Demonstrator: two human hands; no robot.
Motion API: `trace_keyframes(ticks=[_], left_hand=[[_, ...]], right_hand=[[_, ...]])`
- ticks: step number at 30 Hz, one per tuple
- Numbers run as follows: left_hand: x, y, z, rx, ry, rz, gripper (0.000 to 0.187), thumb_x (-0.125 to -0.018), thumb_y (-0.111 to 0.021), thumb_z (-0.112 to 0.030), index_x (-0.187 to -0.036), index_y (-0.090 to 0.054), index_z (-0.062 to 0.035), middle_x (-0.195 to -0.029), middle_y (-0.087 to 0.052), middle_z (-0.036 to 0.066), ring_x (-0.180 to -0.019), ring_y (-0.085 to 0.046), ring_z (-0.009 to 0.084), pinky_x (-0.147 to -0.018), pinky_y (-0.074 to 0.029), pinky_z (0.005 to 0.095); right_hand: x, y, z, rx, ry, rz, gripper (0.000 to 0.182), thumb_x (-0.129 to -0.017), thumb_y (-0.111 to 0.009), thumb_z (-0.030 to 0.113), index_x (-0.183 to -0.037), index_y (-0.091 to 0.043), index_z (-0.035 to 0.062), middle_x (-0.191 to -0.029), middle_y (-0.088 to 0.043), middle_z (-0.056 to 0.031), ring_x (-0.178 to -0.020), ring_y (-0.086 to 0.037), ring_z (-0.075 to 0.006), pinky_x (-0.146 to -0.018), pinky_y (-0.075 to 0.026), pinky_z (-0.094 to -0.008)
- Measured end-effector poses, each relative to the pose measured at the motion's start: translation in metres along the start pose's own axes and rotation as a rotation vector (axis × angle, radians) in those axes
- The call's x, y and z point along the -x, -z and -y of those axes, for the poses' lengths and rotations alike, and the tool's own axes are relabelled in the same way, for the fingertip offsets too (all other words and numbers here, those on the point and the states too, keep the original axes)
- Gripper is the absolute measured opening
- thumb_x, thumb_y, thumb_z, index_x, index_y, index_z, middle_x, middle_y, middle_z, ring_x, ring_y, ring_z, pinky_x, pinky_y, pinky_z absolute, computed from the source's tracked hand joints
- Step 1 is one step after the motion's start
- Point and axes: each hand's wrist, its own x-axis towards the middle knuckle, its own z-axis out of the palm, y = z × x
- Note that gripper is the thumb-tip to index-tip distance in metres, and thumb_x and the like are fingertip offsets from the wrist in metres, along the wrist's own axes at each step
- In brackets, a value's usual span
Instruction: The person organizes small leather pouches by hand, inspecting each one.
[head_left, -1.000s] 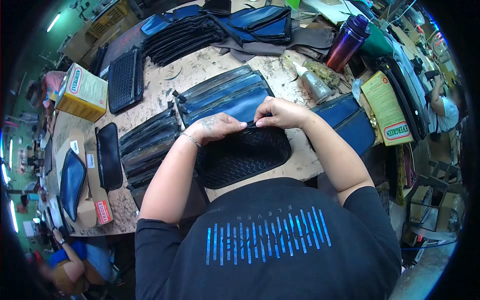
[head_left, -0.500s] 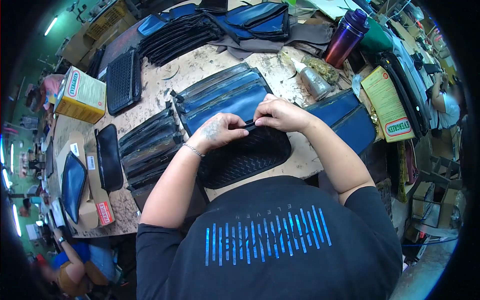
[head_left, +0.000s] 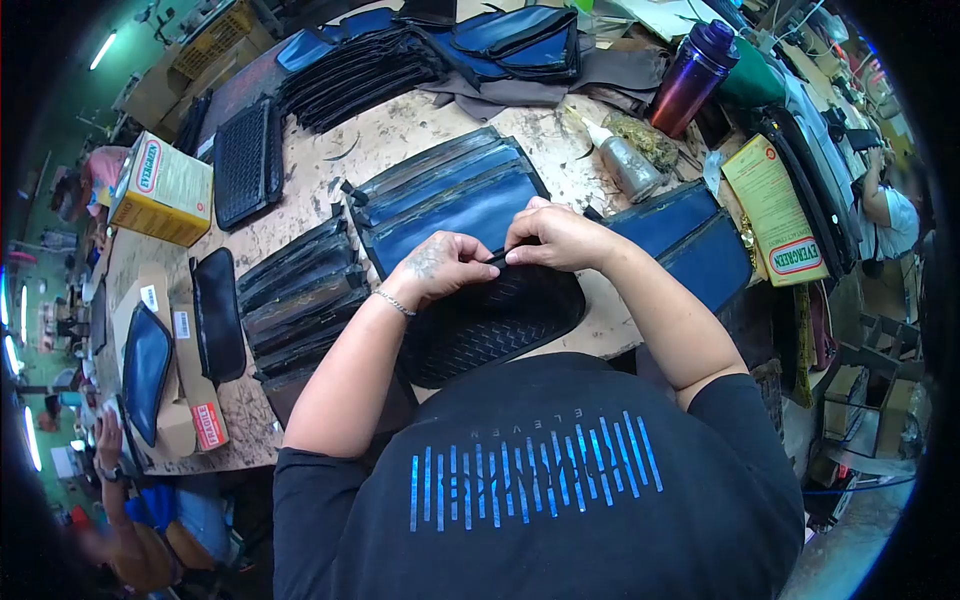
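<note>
A black pouch piece with a woven pattern (head_left: 495, 340) lies in front of me, its upper edge folded over. My left hand (head_left: 445, 266) pinches that edge between thumb and fingers, and a bracelet circles its wrist. Close beside it, my right hand (head_left: 556, 236) grips the same edge, fingers curled and thumb pressed down. Overlapping blue panels with dark edges (head_left: 450, 215) lie just beyond both hands. To the left are layered dark strips (head_left: 300, 295); more blue panels (head_left: 695, 245) rest to the right.
A glue bottle with a white nozzle (head_left: 630, 168) and a purple flask (head_left: 693, 80) stand at the back right. Yellow tins flank the table, one left (head_left: 165, 190), one right (head_left: 780, 210). Stacked black pieces (head_left: 355, 80) lie far back. Another person (head_left: 150, 535) is at lower left.
The black woven piece has shifted slightly toward my body. My hands keep hold of its edge, the right one's fingers a little more curled. The person at lower left has raised a hand.
</note>
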Motion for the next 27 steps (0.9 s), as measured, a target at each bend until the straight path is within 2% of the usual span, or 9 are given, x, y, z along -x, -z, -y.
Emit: trace_keyframes(ticks=[3, 8, 12, 14, 16, 18, 21, 23, 27], left_hand=[[0.002, -0.002, -0.001, -0.015, -0.033, -0.004, 0.011, -0.073, -0.067, -0.013, -0.078, -0.06, -0.0054, -0.069, -0.056, -0.004, -0.062, -0.047, 0.0024, -0.056, -0.037, 0.0167], [0.008, -0.007, -0.008, -0.209, -0.175, -0.093, 0.013, -0.073, -0.065, -0.016, -0.077, -0.059, -0.0049, -0.063, -0.051, -0.005, -0.059, -0.042, 0.003, -0.053, -0.034, 0.0188], [0.01, -0.01, -0.011, -0.207, -0.165, -0.098, 0.015, -0.073, -0.064, -0.017, -0.077, -0.059, -0.0034, -0.061, -0.051, -0.004, -0.058, -0.042, 0.0036, -0.052, -0.036, 0.0199], [0.01, -0.013, -0.009, -0.209, -0.254, -0.162, 0.016, -0.073, -0.064, -0.017, -0.077, -0.06, -0.0021, -0.061, -0.052, -0.003, -0.058, -0.043, 0.0044, -0.054, -0.037, 0.0206], [0.011, -0.013, -0.009, -0.221, -0.263, -0.172, 0.017, -0.072, -0.064, -0.017, -0.077, -0.061, -0.0019, -0.062, -0.053, -0.002, -0.059, -0.044, 0.0051, -0.055, -0.038, 0.0213], [0.012, -0.013, -0.009, -0.233, -0.272, -0.18, 0.017, -0.072, -0.065, -0.017, -0.077, -0.061, -0.0017, -0.062, -0.054, -0.001, -0.059, -0.045, 0.0058, -0.056, -0.038, 0.022], [0.013, -0.015, -0.007, -0.249, -0.334, -0.202, 0.017, -0.07, -0.066, -0.018, -0.074, -0.061, -0.0024, -0.063, -0.054, 0.0, -0.06, -0.047, 0.0073, -0.057, -0.039, 0.0232], [0.014, -0.016, -0.006, -0.286, -0.35, -0.248, 0.018, -0.07, -0.066, -0.019, -0.071, -0.06, -0.0024, -0.062, -0.053, 0.001, -0.06, -0.047, 0.0086, -0.057, -0.039, 0.0244], [0.013, -0.017, -0.004, -0.238, -0.363, -0.259, 0.018, -0.069, -0.067, -0.019, -0.07, -0.059, -0.0024, -0.062, -0.053, 0.001, -0.059, -0.046, 0.0091, -0.057, -0.039, 0.0242]], right_hand=[[0.0, -0.003, -0.002, -0.028, -0.027, 0.002, 0.017, -0.073, -0.063, 0.02, -0.082, -0.061, 0.005, -0.076, -0.058, -0.0072, -0.082, -0.048, -0.0232, -0.075, -0.04, -0.0325], [0.001, -0.001, 0.001, -0.041, -0.034, 0.025, 0.017, -0.074, -0.063, 0.02, -0.083, -0.061, 0.0057, -0.077, -0.058, -0.0067, -0.083, -0.047, -0.0231, -0.075, -0.039, -0.033], [0.001, -0.004, 0.004, 0.002, 0.018, -0.011, 0.017, -0.074, -0.063, 0.021, -0.082, -0.06, 0.0068, -0.075, -0.057, -0.0058, -0.083, -0.047, -0.023, -0.075, -0.039, -0.0334], [0.001, -0.005, 0.006, 0.02, 0.002, -0.005, 0.017, -0.074, -0.061, 0.023, -0.082, -0.061, 0.0082, -0.077, -0.058, -0.0055, -0.085, -0.047, -0.0236, -0.077, -0.038, -0.035], [0.001, -0.005, 0.007, 0.037, -0.012, 0.001, 0.017, -0.075, -0.06, 0.025, -0.082, -0.062, 0.0097, -0.079, -0.059, -0.0052, -0.087, -0.047, -0.0242, -0.079, -0.037, -0.0366], [0.001, -0.004, 0.009, 0.036, 0.011, -0.005, 0.014, -0.072, -0.063, 0.02, -0.077, -0.059, 0.0067, -0.074, -0.056, -0.0055, -0.082, -0.047, -0.0224, -0.075, -0.038, -0.0327], [0.001, 0.005, 0.006, -0.035, 0.024, 0.041, 0.014, -0.071, -0.064, 0.019, -0.076, -0.059, 0.0063, -0.072, -0.055, -0.0059, -0.081, -0.047, -0.0225, -0.076, -0.038, -0.0322], [0.0, 0.008, -0.01, -0.006, 0.042, 0.051, 0.017, -0.071, -0.063, 0.025, -0.078, -0.062, 0.0095, -0.076, -0.058, -0.0054, -0.085, -0.047, -0.0225, -0.075, -0.038, -0.0334], [0.006, 0.016, -0.02, -0.077, 0.044, 0.055, 0.016, -0.07, -0.066, 0.021, -0.081, -0.063, 0.0092, -0.076, -0.058, -0.0052, -0.085, -0.047, -0.0216, -0.077, -0.039, -0.0315]])
